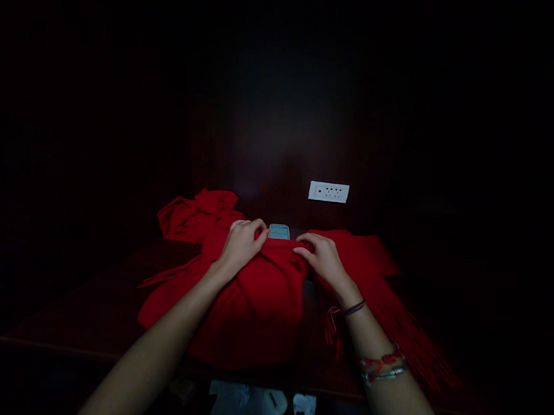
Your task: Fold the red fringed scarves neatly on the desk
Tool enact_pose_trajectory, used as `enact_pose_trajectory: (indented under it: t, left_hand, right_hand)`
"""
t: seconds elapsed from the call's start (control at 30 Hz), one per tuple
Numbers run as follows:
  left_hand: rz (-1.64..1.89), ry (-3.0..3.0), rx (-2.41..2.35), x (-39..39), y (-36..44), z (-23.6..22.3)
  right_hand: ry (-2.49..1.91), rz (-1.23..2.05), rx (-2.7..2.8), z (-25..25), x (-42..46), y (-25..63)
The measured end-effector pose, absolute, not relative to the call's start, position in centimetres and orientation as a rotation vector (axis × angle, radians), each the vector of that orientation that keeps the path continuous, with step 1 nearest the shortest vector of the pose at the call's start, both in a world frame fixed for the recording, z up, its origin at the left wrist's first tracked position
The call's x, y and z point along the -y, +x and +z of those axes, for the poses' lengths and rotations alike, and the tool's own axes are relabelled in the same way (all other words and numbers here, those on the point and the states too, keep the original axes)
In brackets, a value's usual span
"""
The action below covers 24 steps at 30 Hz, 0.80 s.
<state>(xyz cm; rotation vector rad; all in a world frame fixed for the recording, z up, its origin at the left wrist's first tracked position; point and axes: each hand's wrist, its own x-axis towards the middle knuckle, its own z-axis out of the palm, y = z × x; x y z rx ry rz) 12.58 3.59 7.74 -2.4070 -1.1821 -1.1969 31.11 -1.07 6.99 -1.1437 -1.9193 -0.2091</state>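
A red scarf with fringed ends is spread and rumpled over the dark table, its front part hanging towards the table's near edge. My left hand grips the scarf's far edge, thumb and fingers curled together on it. Across from it, my right hand pinches the same edge with thumb and bent fingers; the fingertips are dim, and part of the hold is hidden. A phone with a lit screen stands between the hands, just behind the red edge, which covers its lower part.
Red fabric with long fringe lies at the right, and a bunched red heap at the far left. A white wall socket sits on the dark back panel. Pale crumpled pieces show below the table edge. The surroundings are very dark.
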Motion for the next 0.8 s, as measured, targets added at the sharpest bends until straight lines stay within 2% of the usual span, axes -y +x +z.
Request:
enact_pose_trajectory:
  t: [0.1,0.27,0.4,0.7,0.8]
  left_hand:
    - [-1.167,-2.34,1.207,-3.3,12.5,7.9]
    - [-1.058,-2.575,0.816,-2.4,13.9,7.2]
    - [-1.012,-2.768,0.756,-2.7,14.1,6.6]
    - [-1.117,-2.391,1.275,-3.9,12.9,6.9]
    - [-1.093,-2.349,1.245,-3.8,13.0,6.8]
  right_hand:
    - [-1.216,-0.241,1.957,6.8,0.9,30.9]
    - [-1.203,-0.323,2.005,6.4,1.0,30.1]
    - [-1.2,-0.301,1.999,6.3,1.1,30.0]
    - [-1.269,-0.384,2.054,6.7,0.8,31.5]
    - [-1.242,-0.381,2.002,6.7,0.9,31.0]
